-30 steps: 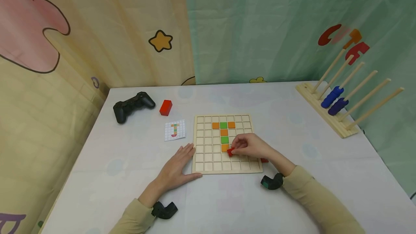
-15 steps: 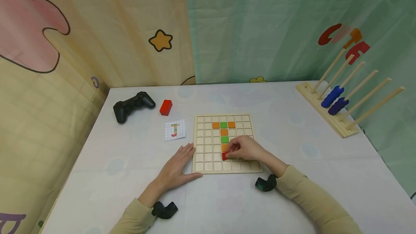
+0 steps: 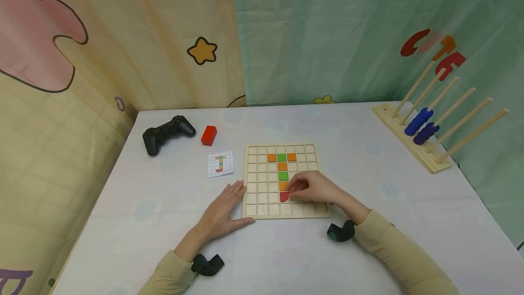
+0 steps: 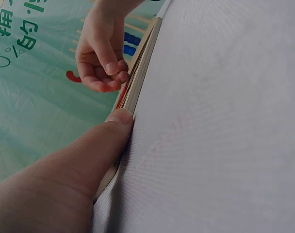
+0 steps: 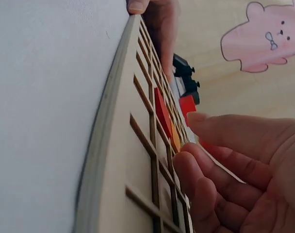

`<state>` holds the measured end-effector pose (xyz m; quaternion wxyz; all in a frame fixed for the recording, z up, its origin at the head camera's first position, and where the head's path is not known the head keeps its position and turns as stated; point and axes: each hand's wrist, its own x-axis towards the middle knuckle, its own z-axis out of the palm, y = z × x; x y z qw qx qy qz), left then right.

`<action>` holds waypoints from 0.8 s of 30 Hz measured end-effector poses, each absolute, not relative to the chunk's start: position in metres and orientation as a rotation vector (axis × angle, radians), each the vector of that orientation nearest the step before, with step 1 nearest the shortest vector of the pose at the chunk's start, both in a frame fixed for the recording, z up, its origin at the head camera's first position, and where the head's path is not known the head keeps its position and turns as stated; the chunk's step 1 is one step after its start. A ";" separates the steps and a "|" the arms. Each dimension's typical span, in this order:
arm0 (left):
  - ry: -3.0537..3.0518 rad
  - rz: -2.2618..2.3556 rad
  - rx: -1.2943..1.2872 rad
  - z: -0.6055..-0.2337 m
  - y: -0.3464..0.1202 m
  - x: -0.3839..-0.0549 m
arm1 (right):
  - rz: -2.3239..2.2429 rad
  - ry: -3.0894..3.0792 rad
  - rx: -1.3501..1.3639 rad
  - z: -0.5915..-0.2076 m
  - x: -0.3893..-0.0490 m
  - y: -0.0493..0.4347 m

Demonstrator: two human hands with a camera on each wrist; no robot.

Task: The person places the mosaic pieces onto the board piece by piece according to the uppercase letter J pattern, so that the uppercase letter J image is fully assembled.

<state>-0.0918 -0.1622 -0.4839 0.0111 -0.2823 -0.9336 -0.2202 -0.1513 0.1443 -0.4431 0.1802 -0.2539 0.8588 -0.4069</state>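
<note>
A square wooden grid board (image 3: 262, 199) lies on the table, with orange and green tiles set in a T-like shape. At the foot of the column a red rounded piece (image 3: 284, 197) sits in a cell under an orange tile (image 3: 283, 186). My right hand (image 3: 313, 186) hovers just right of that piece, its fingers loosely curled. The right wrist view shows thumb and fingers apart with nothing between them. My left hand (image 3: 221, 213) rests at the board's left side with fingers extended. Its thumb (image 4: 119, 119) touches the board's near edge.
A printed pattern card (image 3: 220, 164) lies left of the board. Behind it are a red block (image 3: 209, 135) and a black game controller (image 3: 168, 134). A wooden peg stand (image 3: 413, 138) with blue beads is at the right.
The right hand moved left, set the red piece into the cell below the lowest orange tile, let go and drew slightly right. The left hand stayed put.
</note>
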 end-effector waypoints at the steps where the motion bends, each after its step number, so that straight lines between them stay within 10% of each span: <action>1: -2.911 -0.689 -0.881 -0.484 -0.162 -0.092 | -1.155 2.418 -0.724 -0.442 -0.152 0.149; 24: -2.916 -0.659 -0.876 -0.484 -0.162 -0.091 | -1.241 2.478 -0.602 -0.448 -0.148 0.246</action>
